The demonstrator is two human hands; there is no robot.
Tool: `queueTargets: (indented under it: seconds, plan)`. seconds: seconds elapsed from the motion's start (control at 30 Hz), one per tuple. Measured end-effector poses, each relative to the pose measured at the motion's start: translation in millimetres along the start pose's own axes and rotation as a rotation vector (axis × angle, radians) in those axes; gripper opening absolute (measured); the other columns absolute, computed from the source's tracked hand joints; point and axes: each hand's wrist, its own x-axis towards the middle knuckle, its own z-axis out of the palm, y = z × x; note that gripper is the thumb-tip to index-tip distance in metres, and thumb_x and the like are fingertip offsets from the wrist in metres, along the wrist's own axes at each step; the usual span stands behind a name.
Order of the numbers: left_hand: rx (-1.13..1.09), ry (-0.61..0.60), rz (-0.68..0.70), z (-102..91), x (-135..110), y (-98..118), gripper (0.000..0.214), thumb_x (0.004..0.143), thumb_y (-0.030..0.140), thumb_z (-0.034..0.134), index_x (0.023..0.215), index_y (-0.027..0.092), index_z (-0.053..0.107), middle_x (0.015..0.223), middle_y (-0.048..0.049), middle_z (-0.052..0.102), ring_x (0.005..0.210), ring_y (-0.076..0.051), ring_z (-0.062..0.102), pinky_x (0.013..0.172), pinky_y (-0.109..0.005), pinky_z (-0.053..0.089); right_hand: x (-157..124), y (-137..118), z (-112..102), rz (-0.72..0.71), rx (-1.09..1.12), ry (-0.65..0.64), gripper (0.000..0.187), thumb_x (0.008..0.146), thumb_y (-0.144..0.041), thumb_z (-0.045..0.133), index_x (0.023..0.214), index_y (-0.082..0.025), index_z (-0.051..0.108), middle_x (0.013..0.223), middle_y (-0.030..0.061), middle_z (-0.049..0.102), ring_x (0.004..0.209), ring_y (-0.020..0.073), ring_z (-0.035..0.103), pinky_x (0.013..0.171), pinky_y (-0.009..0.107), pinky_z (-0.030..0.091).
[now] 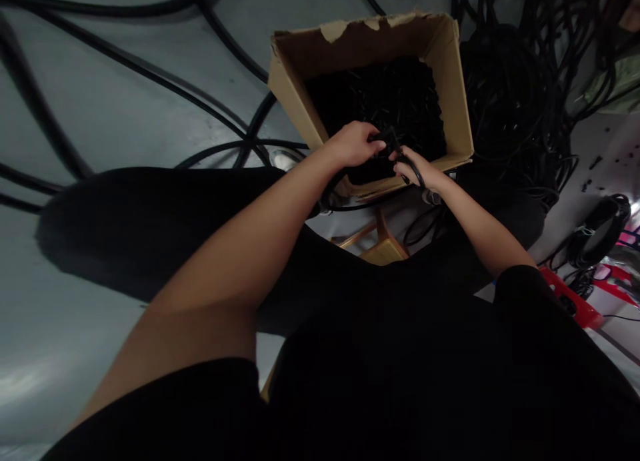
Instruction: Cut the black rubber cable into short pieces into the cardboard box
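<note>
Over the open cardboard box [457, 91], my left hand [356, 143] pinches a dark black rubber piece [381, 138] between thumb and fingers. My right hand [417, 169] is closed on what look like black-handled scissors [414, 164], one curved handle running along the palm. Their front end meets the black piece near my left fingertips; the exact contact is too dark to make out. Inside the box, below both hands, lies a heap of small black pieces [395, 91].
Thick black hoses [140, 61] cross the grey floor at left. Tangled black tubing [515, 81] is piled right of the box. A coiled black hose [600, 231] and a red container [573, 298] lie farther right. A wooden stool [385, 251] shows between my legs.
</note>
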Motion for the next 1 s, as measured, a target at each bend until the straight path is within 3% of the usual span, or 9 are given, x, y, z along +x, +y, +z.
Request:
queueTargets:
  seconds: [0.13,0.33,0.47,0.63,0.8,1.0]
  plan:
    - [-0.144,0.018,0.007,2.7,-1.7,-0.2,0.063,0.109,0.030,0.093,0.166,0.016,0.071,0.117,-0.0111,0.086,0.120,-0.033,0.088,0.114,-0.050,0.070,-4.6,-5.8,-4.4,-0.051,-0.047,-0.107,0.018,0.110,-0.018,0.073,0.125,-0.022,0.065,0.091,-0.0059,0.064,0.078,0.0153,0.060,0.077,0.025,0.056]
    - [-0.165,-0.021,0.006,4.9,1.2,-5.0,0.048,0.105,0.031,0.097,0.147,0.016,0.079,0.109,-0.0080,0.083,0.119,-0.033,0.088,0.112,-0.046,0.071,-3.2,-0.3,-2.4,-0.126,-0.027,-0.189,0.014,0.118,-0.025,0.072,0.128,-0.022,0.063,0.101,-0.0033,0.066,0.080,0.0137,0.063,0.078,0.025,0.059]
    - [-0.194,-0.012,0.014,10.9,-0.4,-1.6,0.043,0.107,0.032,0.095,0.145,0.018,0.081,0.113,-0.0105,0.085,0.119,-0.033,0.088,0.111,-0.048,0.073,-6.6,-8.6,2.8,-0.058,0.000,-0.143,0.015,0.124,-0.029,0.075,0.119,-0.024,0.061,0.093,-0.0053,0.061,0.079,0.0129,0.062,0.074,0.022,0.056]
    - [-0.258,-0.003,0.023,13.8,-6.6,7.4,0.051,0.104,0.022,0.093,0.153,0.016,0.080,0.125,-0.0151,0.087,0.125,-0.036,0.088,0.116,-0.057,0.073,-10.6,-30.5,1.8,0.114,-0.004,-0.044,0.016,0.130,-0.018,0.067,0.117,-0.023,0.060,0.092,-0.0040,0.063,0.084,0.0121,0.063,0.079,0.020,0.057]
    - [-0.283,0.025,0.092,11.6,-10.1,13.0,0.054,0.102,0.017,0.092,0.154,0.017,0.081,0.132,-0.0146,0.089,0.129,-0.036,0.088,0.120,-0.058,0.073,-5.8,-31.8,-5.2,0.168,0.093,0.043,0.028,0.124,-0.036,0.085,0.114,-0.026,0.061,0.084,-0.0071,0.061,0.075,0.0133,0.064,0.066,0.017,0.052]
    - [-0.299,0.053,0.100,14.2,-8.7,14.3,0.046,0.105,0.011,0.082,0.150,0.017,0.083,0.140,-0.0168,0.090,0.131,-0.032,0.088,0.127,-0.054,0.069,-6.0,-32.3,-3.3,0.199,0.128,0.043,0.032,0.124,-0.043,0.085,0.112,-0.027,0.061,0.080,-0.0066,0.061,0.071,0.0136,0.064,0.061,0.017,0.050]
